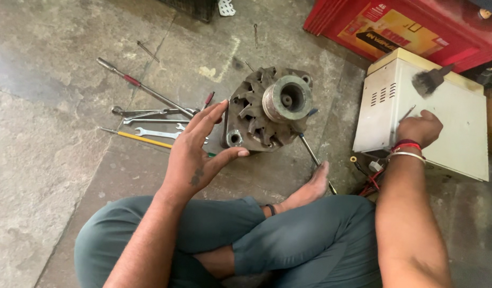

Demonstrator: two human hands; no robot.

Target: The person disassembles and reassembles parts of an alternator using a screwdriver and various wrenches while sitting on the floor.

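left hand (pixel 195 152) raised, fingers spread, empty, beside alternator (pixel 267 109), right hand (pixel 419 128) closed on brush (pixel 428 81) over cream metal box (pixel 448 128)

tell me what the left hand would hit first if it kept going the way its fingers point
Most likely the alternator: the left hand is open, fingers aimed up-right at its housing, already very close. Depth is hard to judge.
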